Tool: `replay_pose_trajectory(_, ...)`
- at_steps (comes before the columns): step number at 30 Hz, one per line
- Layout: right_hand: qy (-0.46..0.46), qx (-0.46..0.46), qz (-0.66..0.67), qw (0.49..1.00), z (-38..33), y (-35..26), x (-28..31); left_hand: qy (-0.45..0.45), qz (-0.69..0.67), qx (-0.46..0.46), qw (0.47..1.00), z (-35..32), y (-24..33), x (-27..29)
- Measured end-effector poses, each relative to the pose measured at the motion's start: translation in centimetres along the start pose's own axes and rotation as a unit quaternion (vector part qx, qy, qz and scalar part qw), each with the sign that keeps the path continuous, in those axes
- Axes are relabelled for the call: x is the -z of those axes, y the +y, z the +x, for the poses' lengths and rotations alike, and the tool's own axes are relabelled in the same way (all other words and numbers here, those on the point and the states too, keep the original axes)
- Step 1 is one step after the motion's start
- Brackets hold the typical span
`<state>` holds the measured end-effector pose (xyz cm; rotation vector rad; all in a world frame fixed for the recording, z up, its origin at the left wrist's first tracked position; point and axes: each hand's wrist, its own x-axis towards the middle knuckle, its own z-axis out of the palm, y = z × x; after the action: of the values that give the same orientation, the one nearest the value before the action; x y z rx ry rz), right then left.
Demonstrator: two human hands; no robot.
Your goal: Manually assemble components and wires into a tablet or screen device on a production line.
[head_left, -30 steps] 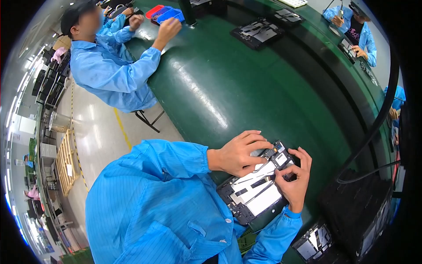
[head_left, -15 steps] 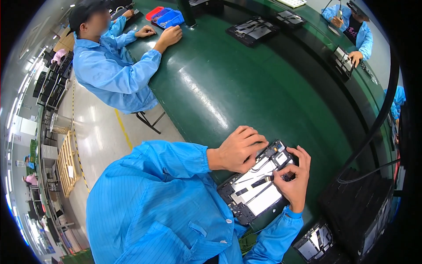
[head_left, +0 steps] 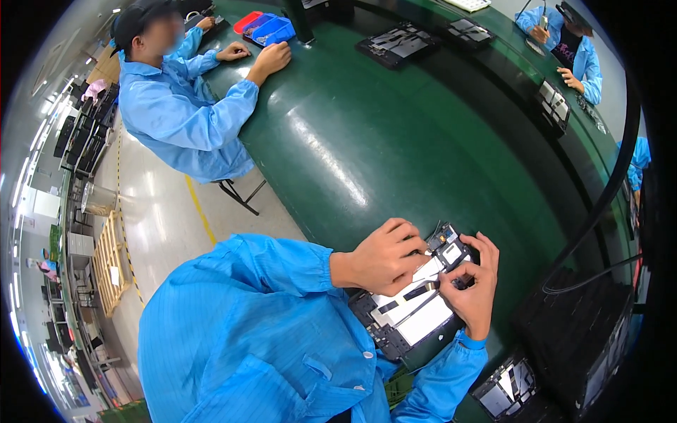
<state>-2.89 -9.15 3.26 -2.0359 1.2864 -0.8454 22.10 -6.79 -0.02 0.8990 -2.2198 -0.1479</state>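
Green bench (head_left: 423,141) curves through a workshop with pale floor (head_left: 151,211), a co-worker (head_left: 176,106) seated beside a blue tray (head_left: 271,29), and black cables (head_left: 599,204) looping at right. The opened device (head_left: 416,310) lies at the near edge, just beside a black tray (head_left: 578,338). The left hand (head_left: 384,257) curls down onto its top, and the right hand (head_left: 472,292) pinches its edge, both half-closed and touching it.
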Motion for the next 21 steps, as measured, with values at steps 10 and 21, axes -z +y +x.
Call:
replay_pose_trajectory(10,-0.002,-0.001,-0.002,1.0,0.0,-0.18,0.07,0.013,0.029,0.052,0.998,0.31,-0.06,0.49)
replay_pose_trajectory(21,-0.003,-0.009,0.004,1.0,0.2,-0.27,0.06,0.019,0.0,0.04,0.999,0.14,-0.84,0.36)
